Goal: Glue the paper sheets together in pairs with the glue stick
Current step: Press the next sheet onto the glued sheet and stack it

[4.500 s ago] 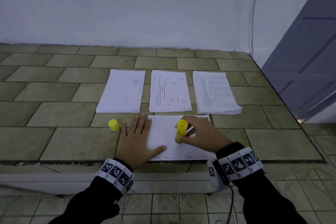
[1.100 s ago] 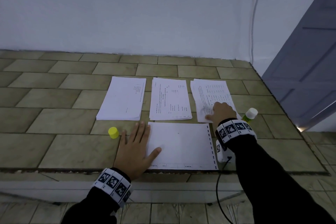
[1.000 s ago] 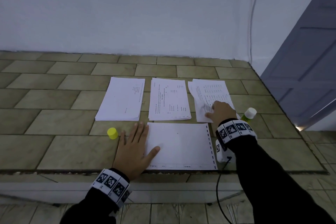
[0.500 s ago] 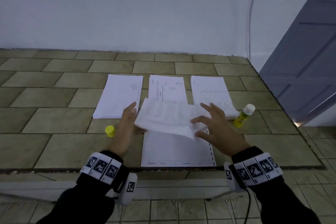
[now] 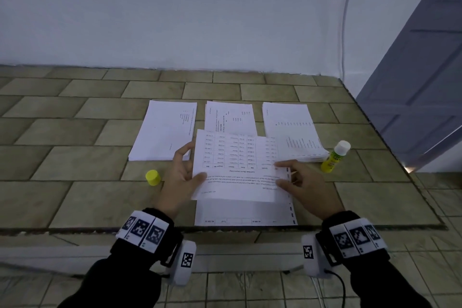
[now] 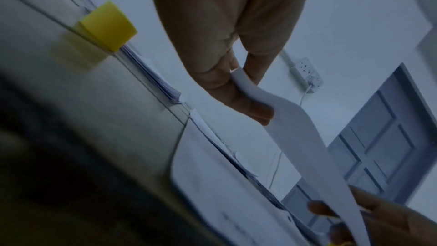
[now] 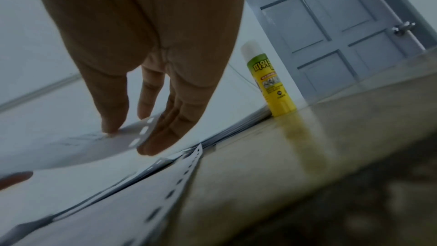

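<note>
The printed sheet [image 5: 237, 167] hangs just above a blank sheet [image 5: 245, 212] that lies flat on the tiled counter [image 5: 62, 162] near its front edge. The printed side faces up, showing a table of figures and several lines of text turned away from the person. It covers the far half of the blank sheet, whose near strip and perforated right margin show.

The left hand [image 5: 181, 175] pinches the printed sheet's left edge, thumb on top and fingers below; the left wrist view shows the paper curving away from that grip. The right hand [image 5: 303, 186] holds the right edge, thumb and index finger lying on the top face; the right wrist view shows the other fingers under the punched margin, so the paper is nipped between them.

The glue stick [image 5: 335, 156] stands upright and uncapped on the counter, to the right of the hands, just beside the near right corner of the right paper stack [image 5: 292, 127]. Its yellow cap [image 5: 153, 177] sits apart on the counter, left of the left hand.

Beyond the held sheet lie a middle stack [image 5: 228, 116] and a left stack [image 5: 165, 130], side by side with the right one.
</note>
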The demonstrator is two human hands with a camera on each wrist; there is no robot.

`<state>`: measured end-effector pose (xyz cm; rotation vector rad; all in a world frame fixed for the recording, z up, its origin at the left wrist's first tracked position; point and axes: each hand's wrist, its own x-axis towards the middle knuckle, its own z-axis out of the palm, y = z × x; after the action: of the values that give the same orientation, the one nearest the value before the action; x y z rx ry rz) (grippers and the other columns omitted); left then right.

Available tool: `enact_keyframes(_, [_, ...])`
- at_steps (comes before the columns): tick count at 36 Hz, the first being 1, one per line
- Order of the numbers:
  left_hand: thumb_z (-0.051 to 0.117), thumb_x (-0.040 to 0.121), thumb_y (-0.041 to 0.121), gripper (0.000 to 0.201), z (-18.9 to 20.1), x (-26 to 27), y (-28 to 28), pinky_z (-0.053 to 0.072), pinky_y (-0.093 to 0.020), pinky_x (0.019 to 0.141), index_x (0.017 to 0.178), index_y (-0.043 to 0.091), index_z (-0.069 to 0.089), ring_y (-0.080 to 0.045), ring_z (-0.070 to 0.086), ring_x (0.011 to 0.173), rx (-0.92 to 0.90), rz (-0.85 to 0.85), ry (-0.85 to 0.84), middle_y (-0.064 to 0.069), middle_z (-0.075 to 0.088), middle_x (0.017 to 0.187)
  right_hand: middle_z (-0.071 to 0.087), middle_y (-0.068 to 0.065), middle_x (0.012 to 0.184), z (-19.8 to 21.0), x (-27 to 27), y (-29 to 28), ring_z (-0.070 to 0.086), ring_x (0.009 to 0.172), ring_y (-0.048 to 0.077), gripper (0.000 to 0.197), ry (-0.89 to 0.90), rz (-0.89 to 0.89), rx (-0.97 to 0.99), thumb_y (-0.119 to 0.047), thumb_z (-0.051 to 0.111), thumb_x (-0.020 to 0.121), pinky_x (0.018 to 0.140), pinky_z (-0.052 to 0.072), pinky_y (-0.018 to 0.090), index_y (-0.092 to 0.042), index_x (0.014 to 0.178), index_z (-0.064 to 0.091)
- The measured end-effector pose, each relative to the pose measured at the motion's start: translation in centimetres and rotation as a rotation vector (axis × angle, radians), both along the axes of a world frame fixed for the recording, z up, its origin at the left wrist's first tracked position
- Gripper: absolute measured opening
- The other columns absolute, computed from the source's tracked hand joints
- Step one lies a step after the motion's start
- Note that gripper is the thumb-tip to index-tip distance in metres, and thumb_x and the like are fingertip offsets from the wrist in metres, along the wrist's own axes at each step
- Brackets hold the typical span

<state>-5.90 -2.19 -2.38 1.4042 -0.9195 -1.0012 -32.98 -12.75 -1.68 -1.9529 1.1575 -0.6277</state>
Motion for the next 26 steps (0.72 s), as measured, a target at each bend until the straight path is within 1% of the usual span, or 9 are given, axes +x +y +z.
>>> enact_keyframes(3, [0.053,0.090,-0.015,0.069,0.0,-0.3,0.2,0.053,-0.018,0.084,0.135,0.032,0.031,-0.006,0.061,0.115,-0.024,-0.026,-0.080,-0.003,0.062,0.126,0.064,0.010,0.086,0.0,-0.2,-0.3,0.053,0.065,0.006,0.026,-0.045,-0.039,0.019,-0.015,0.075,0.082,0.061,0.047,0.013,-0.026,0.102,0.065])
enact_keyframes(6, [0.054,0.092,-0.011,0.069,-0.2,-0.2,0.6,0.052,-0.025,0.094,0.136,0.038,0.038,-0.006,0.059,0.118,-0.027,-0.062,-0.239,0.005,0.061,0.129,0.064,0.010,0.089,0.0,-0.6,-0.4,0.054,0.067,0.011,0.026,0.020,-0.032,0.038,-0.013,0.078,0.078,0.061,0.048,0.014,-0.025,0.098,0.065])
enact_keyframes(8, [0.056,0.093,-0.007,0.053,-0.3,-0.2,0.8,0.056,-0.031,0.090,0.128,0.032,0.055,-0.004,0.064,0.107,-0.005,-0.069,-0.362,0.012,0.067,0.116,0.064,0.006,0.089,-0.1,-0.9,-0.3,0.054,0.067,0.010,0.027,0.093,-0.040,0.018,-0.014,0.080,0.077,0.061,0.047,0.014,-0.025,0.097,0.065])
enact_keyframes(9, [0.057,0.092,-0.006,0.044,-0.4,-0.1,0.8,0.057,-0.028,0.084,0.121,0.027,0.063,0.000,0.065,0.097,-0.002,-0.070,-0.432,0.019,0.068,0.105,0.064,0.004,0.088,-0.1,-1.0,-0.2,0.054,0.066,0.008,0.027,0.117,-0.044,0.017,-0.014,0.080,0.076,0.059,0.045,0.012,-0.025,0.097,0.065])
enact_keyframes(11, [0.061,0.091,-0.005,0.030,-0.4,-0.2,1.0,0.050,-0.010,0.068,0.107,0.019,0.071,0.009,0.060,0.073,-0.007,-0.069,-0.581,0.030,0.062,0.072,0.065,-0.001,0.087,-0.1,-1.1,-0.1,0.056,0.065,0.005,0.029,0.176,-0.037,0.036,-0.016,0.080,0.076,0.056,0.042,0.009,-0.025,0.098,0.065])
enact_keyframes(13, [0.064,0.090,-0.001,0.025,-0.3,-0.3,1.1,0.042,-0.006,0.060,0.103,0.018,0.073,0.004,0.056,0.064,0.039,-0.078,-0.669,0.024,0.056,0.060,0.066,-0.004,0.085,0.0,-1.2,0.1,0.059,0.069,0.003,0.030,0.265,-0.014,0.062,-0.018,0.079,0.078,0.055,0.041,0.006,-0.026,0.104,0.064])
enact_keyframes(17, [0.065,0.090,0.006,0.025,-0.3,-0.4,1.3,0.040,-0.002,0.067,0.110,0.018,0.073,0.003,0.053,0.071,0.124,-0.102,-0.781,0.023,0.053,0.076,0.059,-0.009,0.094,0.1,-1.0,0.5,0.053,0.075,-0.004,0.033,0.381,0.037,0.045,-0.017,0.075,0.082,0.059,0.037,-0.002,-0.021,0.112,0.063])
enact_keyframes(20, [0.064,0.092,0.007,0.025,-0.2,-0.5,1.4,0.037,-0.001,0.066,0.113,0.017,0.071,0.006,0.049,0.068,0.155,-0.108,-0.825,0.024,0.049,0.073,0.052,-0.008,0.103,0.2,-0.8,0.8,0.048,0.076,-0.005,0.035,0.429,0.069,0.014,-0.017,0.074,0.083,0.063,0.036,-0.003,-0.020,0.116,0.061])
enact_keyframes(26, [0.069,0.089,0.016,0.021,-0.3,-0.4,1.6,0.040,-0.006,0.067,0.110,0.020,0.072,0.004,0.050,0.070,0.193,-0.107,-0.831,0.021,0.053,0.074,0.055,-0.003,0.108,0.0,-1.1,0.8,0.052,0.079,-0.001,0.034,0.396,0.094,0.040,-0.014,0.075,0.081,0.063,0.039,0.000,-0.022,0.111,0.061])
